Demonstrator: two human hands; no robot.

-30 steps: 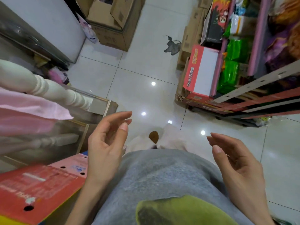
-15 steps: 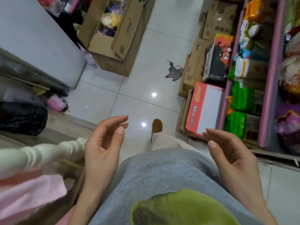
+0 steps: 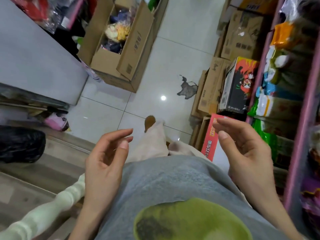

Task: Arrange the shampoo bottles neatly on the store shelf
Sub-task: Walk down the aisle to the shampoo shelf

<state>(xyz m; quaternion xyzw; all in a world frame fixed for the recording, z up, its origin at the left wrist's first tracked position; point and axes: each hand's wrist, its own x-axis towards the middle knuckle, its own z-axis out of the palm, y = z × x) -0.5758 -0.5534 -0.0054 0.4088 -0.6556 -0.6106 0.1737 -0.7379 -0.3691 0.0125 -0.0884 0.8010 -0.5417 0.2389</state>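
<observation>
Fingers on both hands hung loosely curled and held nothing, as far as I could see from the head camera. The left hand floated palm-inward in front of the grey shirt, its fingertips apart from the thumb. The right hand mirrored it, fingers slightly spread, raised in front of a red carton on the floor.

I saw no shampoo bottles anywhere; where they were I could not tell. A pink-framed store shelf ran along the right edge, stocked with blurred green, orange and white packets. Beside its base stood a black carton with a cartoon print and several plain cardboard boxes. An open cardboard box of mixed goods sat farther along the white tiled floor. At the left were a grey cabinet, a black bag and a white turned post. One brown shoe pointed forward.
</observation>
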